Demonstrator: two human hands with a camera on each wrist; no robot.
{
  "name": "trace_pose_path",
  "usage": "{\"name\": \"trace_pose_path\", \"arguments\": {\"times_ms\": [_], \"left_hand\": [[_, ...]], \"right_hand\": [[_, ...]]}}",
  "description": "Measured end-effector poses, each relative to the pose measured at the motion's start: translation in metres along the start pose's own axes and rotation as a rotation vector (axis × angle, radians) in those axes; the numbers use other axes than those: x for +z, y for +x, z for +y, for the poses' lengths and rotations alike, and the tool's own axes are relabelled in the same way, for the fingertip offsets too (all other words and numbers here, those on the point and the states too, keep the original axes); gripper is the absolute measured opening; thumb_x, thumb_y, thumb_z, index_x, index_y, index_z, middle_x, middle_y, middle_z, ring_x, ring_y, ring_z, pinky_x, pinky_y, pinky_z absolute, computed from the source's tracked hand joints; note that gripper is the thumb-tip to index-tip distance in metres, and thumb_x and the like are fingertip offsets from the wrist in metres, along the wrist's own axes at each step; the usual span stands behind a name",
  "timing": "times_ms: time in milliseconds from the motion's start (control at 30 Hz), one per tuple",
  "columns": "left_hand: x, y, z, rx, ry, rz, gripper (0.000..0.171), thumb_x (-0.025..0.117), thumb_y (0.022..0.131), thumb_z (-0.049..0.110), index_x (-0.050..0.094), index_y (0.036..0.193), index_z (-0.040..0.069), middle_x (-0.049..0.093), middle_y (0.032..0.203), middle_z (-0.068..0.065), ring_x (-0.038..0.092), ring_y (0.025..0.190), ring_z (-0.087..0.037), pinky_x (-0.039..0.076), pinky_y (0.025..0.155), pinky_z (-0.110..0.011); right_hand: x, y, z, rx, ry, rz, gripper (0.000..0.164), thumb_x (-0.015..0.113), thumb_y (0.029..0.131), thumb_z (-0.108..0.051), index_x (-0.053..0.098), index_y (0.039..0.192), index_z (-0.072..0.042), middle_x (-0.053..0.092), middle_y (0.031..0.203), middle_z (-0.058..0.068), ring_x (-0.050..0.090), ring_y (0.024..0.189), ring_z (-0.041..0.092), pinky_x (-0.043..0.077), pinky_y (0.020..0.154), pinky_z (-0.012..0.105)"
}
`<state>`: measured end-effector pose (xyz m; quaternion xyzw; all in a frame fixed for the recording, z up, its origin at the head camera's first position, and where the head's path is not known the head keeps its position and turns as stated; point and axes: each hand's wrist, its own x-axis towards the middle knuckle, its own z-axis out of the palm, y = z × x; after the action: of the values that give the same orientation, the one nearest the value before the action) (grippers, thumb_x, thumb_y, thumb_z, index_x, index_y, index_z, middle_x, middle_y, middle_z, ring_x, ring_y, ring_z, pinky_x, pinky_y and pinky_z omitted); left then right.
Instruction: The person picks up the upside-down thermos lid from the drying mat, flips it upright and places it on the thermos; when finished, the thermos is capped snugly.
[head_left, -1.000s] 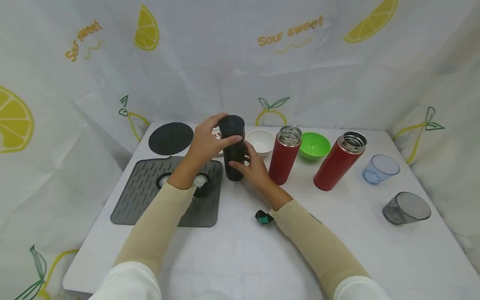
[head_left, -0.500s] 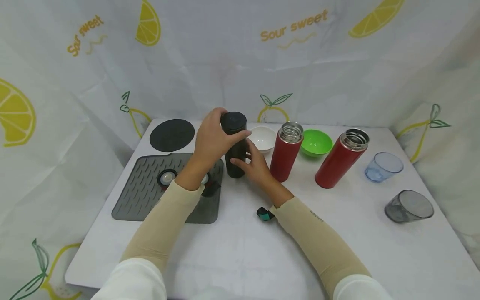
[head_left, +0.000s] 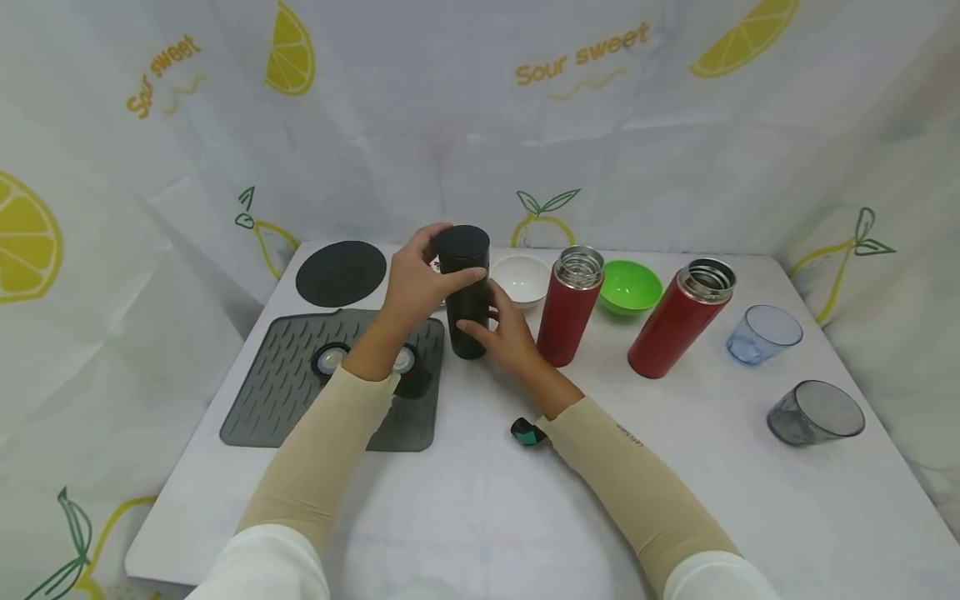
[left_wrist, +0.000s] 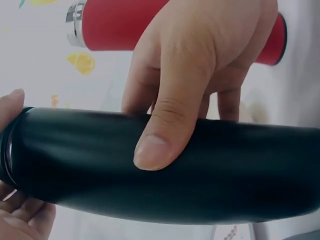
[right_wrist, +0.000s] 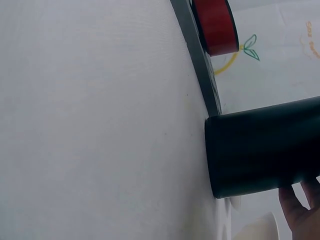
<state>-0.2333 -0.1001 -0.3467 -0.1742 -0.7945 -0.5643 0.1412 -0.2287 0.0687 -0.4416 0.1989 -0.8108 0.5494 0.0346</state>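
A black thermos flask [head_left: 463, 304] stands upright on the white table, just right of the grey drying mat [head_left: 262, 400]. My left hand [head_left: 412, 283] grips its lid [head_left: 462, 243] from the left, thumb across the front. Lower down, my right hand [head_left: 516, 337] holds the body from the right, its thumb [left_wrist: 155, 147] lying along the side in the left wrist view. The right wrist view shows the flask's base [right_wrist: 215, 160] at the tabletop. Close by on the right is an open red thermos flask [head_left: 570, 312].
Another open red flask [head_left: 678, 321] leans in view farther right. Behind are a white bowl [head_left: 521, 279] and a green bowl [head_left: 630, 287]. A blue glass [head_left: 763, 335] and a grey glass [head_left: 816, 414] stand at right. Two round lids [head_left: 330, 358] lie on the mat, near a black disc [head_left: 341, 275].
My left hand turns slightly at the lid and swings back, while my right hand keeps its hold. The head view shifts a little; the flask stays in place.
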Motion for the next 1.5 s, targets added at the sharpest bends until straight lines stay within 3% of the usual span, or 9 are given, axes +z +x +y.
{"name": "trace_pose_path", "arguments": {"times_ms": [100, 200, 567, 733, 900, 1133, 1367, 1433, 1500], "left_hand": [[0.006, -0.004, 0.003, 0.001, 0.051, 0.06, 0.081, 0.086, 0.072, 0.041, 0.049, 0.139, 0.013, 0.061, 0.124, -0.003, 0.057, 0.116, -0.011, 0.05, 0.092, -0.038], [0.006, -0.006, 0.002, -0.002, 0.016, 0.051, 0.081, 0.086, 0.073, 0.038, 0.048, 0.14, 0.013, 0.061, 0.124, -0.002, 0.057, 0.115, -0.008, 0.051, 0.088, -0.034], [-0.015, 0.007, -0.004, -0.061, -0.052, -0.212, 0.076, 0.082, 0.08, 0.028, 0.044, 0.145, 0.021, 0.055, 0.134, 0.001, 0.051, 0.124, -0.01, 0.041, 0.102, -0.036], [-0.019, 0.007, -0.007, -0.061, -0.056, -0.256, 0.077, 0.079, 0.084, 0.019, 0.039, 0.15, 0.019, 0.052, 0.138, -0.004, 0.052, 0.124, -0.016, 0.041, 0.101, -0.04], [-0.021, 0.005, -0.011, -0.041, -0.047, -0.206, 0.08, 0.079, 0.083, 0.013, 0.036, 0.151, 0.014, 0.049, 0.142, -0.007, 0.05, 0.126, -0.02, 0.039, 0.104, -0.043], [-0.023, -0.003, -0.016, 0.081, -0.068, -0.126, 0.071, 0.078, 0.082, 0.007, 0.045, 0.145, 0.007, 0.053, 0.138, -0.011, 0.049, 0.128, -0.018, 0.036, 0.107, -0.038], [-0.01, -0.007, -0.012, 0.198, 0.08, 0.053, 0.068, 0.086, 0.076, 0.022, 0.056, 0.133, 0.003, 0.061, 0.129, -0.008, 0.052, 0.123, -0.014, 0.035, 0.107, -0.036], [-0.008, -0.009, -0.011, 0.2, 0.085, 0.053, 0.072, 0.085, 0.076, 0.025, 0.052, 0.136, 0.002, 0.059, 0.131, -0.009, 0.051, 0.124, -0.015, 0.035, 0.106, -0.036], [-0.009, -0.007, -0.01, 0.183, 0.002, -0.018, 0.077, 0.082, 0.08, 0.023, 0.042, 0.143, 0.003, 0.054, 0.136, -0.009, 0.049, 0.127, -0.016, 0.035, 0.107, -0.036]], "right_hand": [[-0.001, 0.0, 0.0, -0.011, -0.01, 0.005, 0.081, 0.072, 0.088, -0.039, 0.027, 0.153, -0.019, 0.047, 0.144, 0.002, 0.047, 0.127, 0.017, 0.041, 0.103, 0.037], [-0.001, -0.001, 0.0, -0.014, -0.018, 0.001, 0.081, 0.072, 0.088, -0.039, 0.027, 0.153, -0.018, 0.047, 0.144, 0.003, 0.047, 0.127, 0.018, 0.041, 0.103, 0.037], [-0.001, 0.0, 0.001, -0.003, -0.043, -0.001, 0.081, 0.073, 0.088, -0.036, 0.027, 0.153, -0.018, 0.047, 0.143, 0.003, 0.048, 0.127, 0.017, 0.041, 0.102, 0.035], [-0.001, 0.0, 0.001, -0.008, -0.048, -0.002, 0.081, 0.073, 0.088, -0.035, 0.027, 0.153, -0.016, 0.046, 0.144, 0.004, 0.047, 0.128, 0.017, 0.041, 0.102, 0.034], [-0.001, 0.001, -0.001, -0.017, -0.041, -0.003, 0.082, 0.073, 0.088, -0.038, 0.028, 0.152, -0.016, 0.046, 0.144, 0.005, 0.047, 0.128, 0.018, 0.042, 0.102, 0.036], [-0.001, 0.002, -0.002, -0.002, -0.051, -0.005, 0.083, 0.074, 0.087, -0.039, 0.028, 0.152, -0.015, 0.046, 0.144, 0.005, 0.047, 0.128, 0.018, 0.042, 0.102, 0.036], [-0.002, 0.002, -0.002, 0.012, -0.059, -0.006, 0.083, 0.073, 0.087, -0.038, 0.027, 0.153, -0.018, 0.045, 0.145, 0.003, 0.047, 0.128, 0.017, 0.042, 0.102, 0.035], [-0.002, 0.002, -0.002, 0.013, -0.055, -0.009, 0.083, 0.073, 0.087, -0.038, 0.027, 0.153, -0.018, 0.045, 0.145, 0.004, 0.047, 0.128, 0.018, 0.042, 0.102, 0.035], [-0.002, 0.002, -0.002, 0.008, -0.054, -0.009, 0.083, 0.074, 0.087, -0.037, 0.027, 0.153, -0.018, 0.045, 0.145, 0.004, 0.047, 0.128, 0.018, 0.042, 0.102, 0.035]]}}
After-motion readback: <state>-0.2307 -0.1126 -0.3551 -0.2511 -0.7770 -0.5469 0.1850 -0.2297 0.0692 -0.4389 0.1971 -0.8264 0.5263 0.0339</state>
